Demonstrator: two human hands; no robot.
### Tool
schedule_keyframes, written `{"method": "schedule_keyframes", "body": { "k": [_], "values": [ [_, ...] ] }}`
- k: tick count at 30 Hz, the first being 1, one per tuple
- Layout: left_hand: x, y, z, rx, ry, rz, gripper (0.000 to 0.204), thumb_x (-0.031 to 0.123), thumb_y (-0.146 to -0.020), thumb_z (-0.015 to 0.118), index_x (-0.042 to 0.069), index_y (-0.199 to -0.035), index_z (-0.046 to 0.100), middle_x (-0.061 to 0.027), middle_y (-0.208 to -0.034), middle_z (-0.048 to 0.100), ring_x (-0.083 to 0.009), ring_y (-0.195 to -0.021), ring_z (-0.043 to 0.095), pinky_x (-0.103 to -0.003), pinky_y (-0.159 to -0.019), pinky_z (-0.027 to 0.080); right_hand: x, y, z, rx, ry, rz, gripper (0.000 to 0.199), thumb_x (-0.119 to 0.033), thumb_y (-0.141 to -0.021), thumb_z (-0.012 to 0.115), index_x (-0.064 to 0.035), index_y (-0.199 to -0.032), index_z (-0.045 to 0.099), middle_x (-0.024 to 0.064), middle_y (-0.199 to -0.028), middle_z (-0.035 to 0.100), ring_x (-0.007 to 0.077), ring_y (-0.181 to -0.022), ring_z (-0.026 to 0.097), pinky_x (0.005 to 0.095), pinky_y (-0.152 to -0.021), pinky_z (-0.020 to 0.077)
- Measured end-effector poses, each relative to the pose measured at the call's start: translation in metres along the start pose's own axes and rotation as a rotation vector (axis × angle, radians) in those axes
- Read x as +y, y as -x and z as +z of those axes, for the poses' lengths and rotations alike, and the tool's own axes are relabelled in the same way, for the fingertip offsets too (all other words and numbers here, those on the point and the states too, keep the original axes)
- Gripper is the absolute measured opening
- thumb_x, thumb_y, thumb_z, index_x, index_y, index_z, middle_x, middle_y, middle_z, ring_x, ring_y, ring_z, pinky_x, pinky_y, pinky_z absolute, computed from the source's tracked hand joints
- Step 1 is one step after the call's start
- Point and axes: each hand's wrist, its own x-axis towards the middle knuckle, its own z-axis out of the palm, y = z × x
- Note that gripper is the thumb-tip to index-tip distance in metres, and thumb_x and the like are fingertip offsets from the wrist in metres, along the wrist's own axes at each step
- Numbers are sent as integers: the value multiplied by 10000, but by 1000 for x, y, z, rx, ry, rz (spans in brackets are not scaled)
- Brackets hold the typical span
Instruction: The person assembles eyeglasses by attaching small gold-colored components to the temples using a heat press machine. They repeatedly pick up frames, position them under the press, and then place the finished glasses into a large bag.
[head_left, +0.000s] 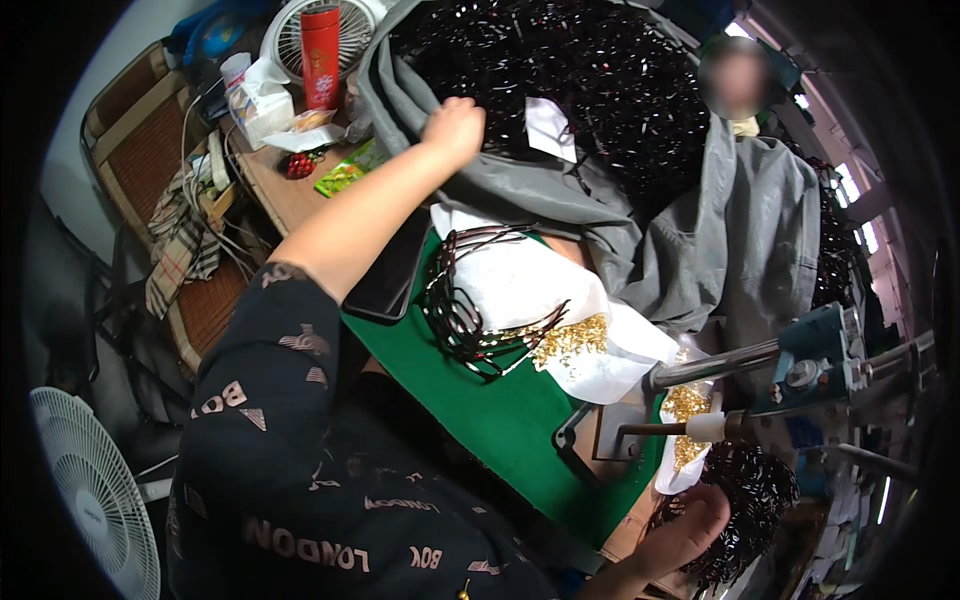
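My left hand (457, 131), its fingers curled, is at the inner edge of a grey cloth (490, 185) that surrounds a big heap of dark, glossy strands (620, 75). What those fingers hold is too small to make out. At the lower right my right hand (692, 528) touches a bundle of dark strands (750, 505); its fingers are mostly hidden. Between the hands, several dark cords (447, 325) with gold ends lie on white paper (535, 285). Beside them is a pile of small gold pieces (575, 342). A white slip (550, 130) rests on the heap.
A green mat (470, 400) covers the near table, with a black phone-like slab (390, 275) on it. A metal press (800, 375) stands at right, beside a tray of gold pieces (688, 410). Far left are a red flask (320, 60) and a fan (285, 45). Another person (742, 85) is beyond.
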Motion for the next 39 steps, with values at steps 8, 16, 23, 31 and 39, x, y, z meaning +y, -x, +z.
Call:
{"method": "schedule_keyframes", "body": {
  "k": [8,16,23,31,39],
  "values": [
    [-21,-25,27,-222,-384,118,161,122,-775,548,50,-875,653,-109,-1010,578,-278,-948,581,-410,-755,519,-38,23,59,-439,-106,52,191,71,-824,506,31,-1007,545,104,-991,548,161,-890,536,253,-805,429],
    [-35,-25,22,66,-285,268,193,182,-728,665,109,-904,636,-82,-890,561,-276,-931,559,-421,-714,499,-32,1,96,-669,165,-131,115,28,-776,611,11,-888,594,110,-854,574,203,-741,561,274,-679,454],
    [49,-20,-63,-333,156,378,170,230,-724,689,90,-821,682,-82,-912,625,-275,-937,563,-366,-774,463,40,-33,165,-895,751,-180,211,-109,-712,695,-4,-862,591,185,-831,615,370,-807,592,410,-725,472],
    [-17,-3,-68,-576,685,152,502,312,-736,737,41,-1134,594,-118,-1095,606,-232,-1024,570,-319,-879,453,38,-44,178,-1013,600,69,138,-64,-694,677,-5,-777,583,168,-759,623,332,-744,611,390,-668,482],
    [-73,17,-57,-631,299,293,239,3,-738,568,36,-964,640,-125,-1194,534,-256,-1112,516,-323,-938,422,46,-31,176,-867,580,-177,97,-56,-717,635,-6,-764,567,185,-758,596,371,-731,586,430,-657,470]
  ]
}}
